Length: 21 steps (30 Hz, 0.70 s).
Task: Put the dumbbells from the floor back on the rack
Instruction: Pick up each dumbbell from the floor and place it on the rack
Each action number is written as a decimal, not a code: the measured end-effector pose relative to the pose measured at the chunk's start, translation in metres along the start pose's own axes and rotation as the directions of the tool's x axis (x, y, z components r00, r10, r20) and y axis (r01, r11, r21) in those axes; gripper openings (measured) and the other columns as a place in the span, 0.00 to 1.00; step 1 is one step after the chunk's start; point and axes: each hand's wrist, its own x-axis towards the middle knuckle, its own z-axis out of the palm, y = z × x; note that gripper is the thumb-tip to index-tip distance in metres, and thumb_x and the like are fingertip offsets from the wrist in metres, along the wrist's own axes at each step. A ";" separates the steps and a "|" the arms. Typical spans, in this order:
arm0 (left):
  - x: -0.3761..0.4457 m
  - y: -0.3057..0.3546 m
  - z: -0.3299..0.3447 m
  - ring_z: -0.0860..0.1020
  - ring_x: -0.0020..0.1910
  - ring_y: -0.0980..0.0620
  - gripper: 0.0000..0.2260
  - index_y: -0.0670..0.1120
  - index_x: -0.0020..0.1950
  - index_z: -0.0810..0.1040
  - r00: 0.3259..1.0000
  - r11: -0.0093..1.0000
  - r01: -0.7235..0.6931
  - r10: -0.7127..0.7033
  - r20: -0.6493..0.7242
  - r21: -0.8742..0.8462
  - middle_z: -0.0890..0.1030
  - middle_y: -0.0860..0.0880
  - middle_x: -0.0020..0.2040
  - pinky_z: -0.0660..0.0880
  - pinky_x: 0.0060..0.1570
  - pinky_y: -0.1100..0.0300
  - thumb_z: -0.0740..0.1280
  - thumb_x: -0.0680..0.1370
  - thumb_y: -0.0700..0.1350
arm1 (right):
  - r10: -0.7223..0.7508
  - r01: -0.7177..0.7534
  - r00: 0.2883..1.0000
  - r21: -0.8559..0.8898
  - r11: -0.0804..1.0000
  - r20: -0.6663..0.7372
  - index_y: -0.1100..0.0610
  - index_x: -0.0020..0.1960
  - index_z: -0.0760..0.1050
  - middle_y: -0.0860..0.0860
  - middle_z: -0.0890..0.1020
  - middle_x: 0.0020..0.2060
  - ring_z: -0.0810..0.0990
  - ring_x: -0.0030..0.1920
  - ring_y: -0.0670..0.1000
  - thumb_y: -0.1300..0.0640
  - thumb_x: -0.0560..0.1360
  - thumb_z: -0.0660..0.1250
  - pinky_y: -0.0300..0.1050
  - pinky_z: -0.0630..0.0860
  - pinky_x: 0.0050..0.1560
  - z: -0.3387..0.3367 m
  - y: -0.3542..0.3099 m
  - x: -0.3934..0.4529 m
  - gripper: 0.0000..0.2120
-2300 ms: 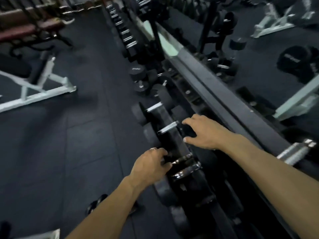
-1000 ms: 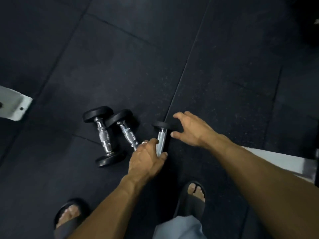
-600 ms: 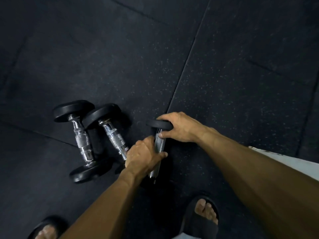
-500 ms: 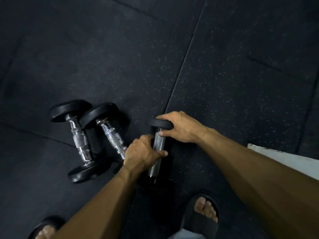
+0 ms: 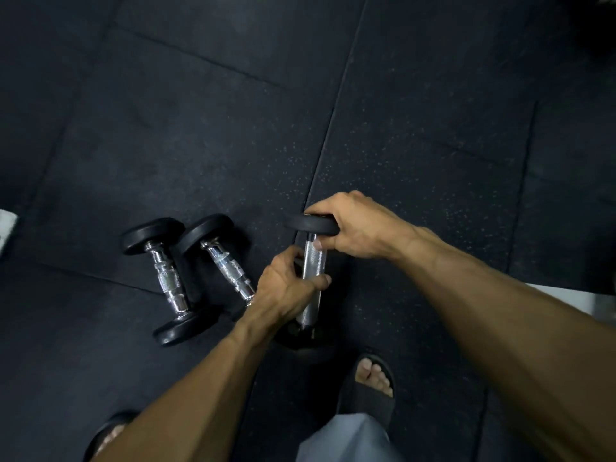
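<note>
Dumbbells, 3 of them, lie on the dark rubber floor (image 5: 433, 128). The left hand (image 5: 283, 288) curls around the knurled chrome handle of the nearest dumbbell (image 5: 311, 261), while the right hand (image 5: 353, 228) grips its far black end plate, thumb on the bar. It looks dense and rigid, probably heavy for its size; the knurling should resist slipping, so the handle's middle is the sound hold. The 2 other dumbbells (image 5: 168, 281) sit just beside it to the left, touching each other. A sandalled foot (image 5: 370, 385) is close underneath; open floor lies ahead.
</note>
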 end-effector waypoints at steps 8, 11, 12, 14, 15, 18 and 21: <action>-0.088 0.082 -0.032 0.78 0.42 0.55 0.14 0.50 0.56 0.74 0.976 0.988 -0.146 0.153 0.156 -0.057 0.80 0.51 0.46 0.72 0.42 0.62 0.72 0.74 0.52 | 0.075 -0.084 0.988 -0.064 0.994 -0.131 0.48 0.43 0.78 0.45 0.80 0.34 0.80 0.40 0.50 0.53 0.71 0.75 0.48 0.75 0.43 -0.099 -0.058 -0.098 0.06; -0.118 0.121 -0.046 0.79 0.45 0.56 0.17 0.51 0.61 0.73 0.942 0.974 -0.223 0.227 0.247 -0.041 0.80 0.53 0.48 0.74 0.43 0.63 0.72 0.74 0.51 | 0.096 -0.110 0.975 -0.056 0.992 -0.201 0.48 0.45 0.80 0.45 0.81 0.35 0.81 0.40 0.48 0.52 0.70 0.76 0.49 0.77 0.46 -0.138 -0.072 -0.140 0.06; -0.126 0.135 -0.050 0.80 0.46 0.55 0.18 0.50 0.62 0.73 0.931 0.968 -0.244 0.249 0.266 -0.051 0.80 0.53 0.49 0.76 0.45 0.62 0.73 0.74 0.50 | 0.096 -0.110 0.970 -0.050 0.993 -0.223 0.48 0.45 0.80 0.45 0.81 0.34 0.80 0.39 0.48 0.52 0.70 0.76 0.49 0.77 0.45 -0.151 -0.076 -0.154 0.06; -0.145 0.165 -0.058 0.81 0.47 0.54 0.20 0.50 0.62 0.75 0.913 0.957 -0.282 0.288 0.289 -0.064 0.81 0.52 0.50 0.78 0.48 0.60 0.74 0.72 0.49 | 0.105 -0.118 0.957 -0.032 0.993 -0.271 0.48 0.43 0.80 0.45 0.80 0.31 0.79 0.36 0.45 0.52 0.71 0.76 0.47 0.75 0.41 -0.176 -0.082 -0.183 0.05; -0.155 0.180 -0.062 0.81 0.48 0.55 0.20 0.51 0.62 0.76 0.904 0.951 -0.304 0.309 0.295 -0.065 0.81 0.52 0.50 0.79 0.50 0.58 0.75 0.71 0.49 | 0.111 -0.123 0.948 -0.023 0.992 -0.297 0.47 0.41 0.79 0.45 0.79 0.30 0.78 0.34 0.45 0.52 0.70 0.76 0.45 0.72 0.39 -0.189 -0.085 -0.198 0.06; -0.184 0.227 -0.072 0.81 0.49 0.55 0.22 0.52 0.61 0.78 0.880 0.927 -0.370 0.368 0.300 -0.052 0.82 0.53 0.51 0.80 0.50 0.57 0.77 0.69 0.51 | 0.130 -0.138 0.915 0.005 0.990 -0.382 0.48 0.43 0.79 0.47 0.78 0.29 0.77 0.33 0.46 0.50 0.70 0.75 0.47 0.73 0.37 -0.228 -0.091 -0.244 0.06; -0.216 0.280 -0.078 0.82 0.46 0.56 0.19 0.51 0.58 0.79 0.850 0.900 -0.431 0.427 0.310 -0.058 0.82 0.51 0.50 0.77 0.41 0.64 0.77 0.70 0.49 | 0.135 -0.133 0.879 0.038 0.990 -0.457 0.48 0.50 0.81 0.49 0.82 0.34 0.80 0.38 0.49 0.49 0.70 0.75 0.51 0.78 0.44 -0.269 -0.099 -0.293 0.10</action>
